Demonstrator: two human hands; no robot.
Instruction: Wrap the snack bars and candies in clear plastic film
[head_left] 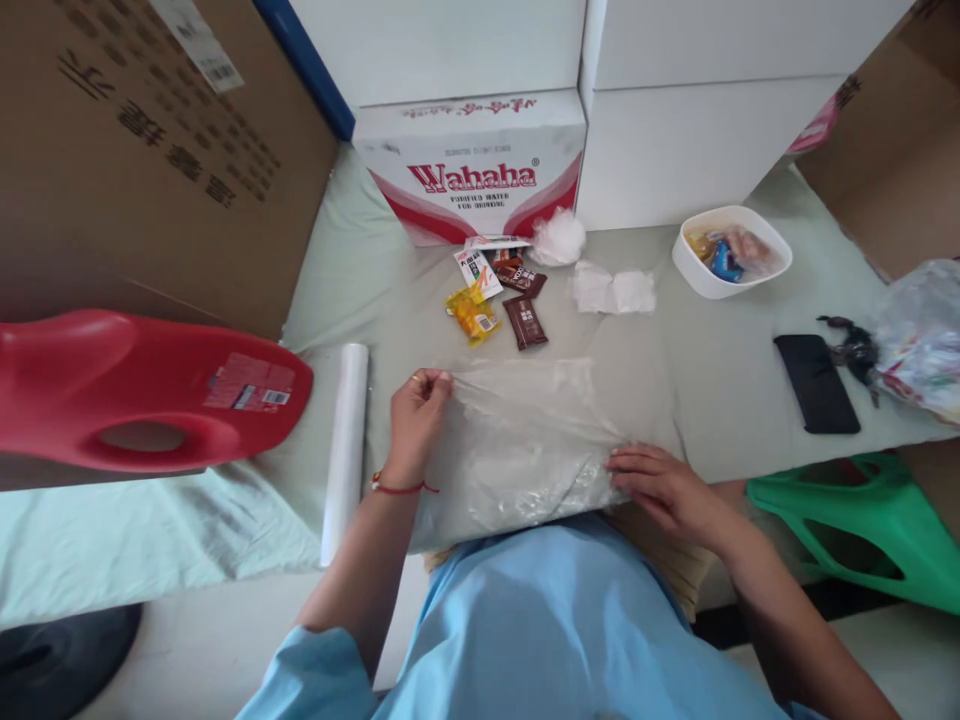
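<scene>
A clear plastic bag (525,430) lies spread on the cloth-covered table in front of me, wrinkled and shiny along its near edge. My left hand (420,415) pinches its upper left corner between thumb and fingers. At the lower right of the bag, my right hand (664,487) rests with fingers stretched out, their tips touching the plastic. Just beyond the bag are a brown snack packet (526,322), a yellow-wrapped snack (472,315) and a white sachet (478,274). White folded pads (613,289) lie to their right.
A white plastic roll (345,450) and a red jug (150,390) are on the left. Behind stands a Wahaba-style printed water carton (480,170). On the right are a white bowl of wrapped snacks (731,290), a black phone (817,385), a tied bag (922,330) and a green stool (862,525).
</scene>
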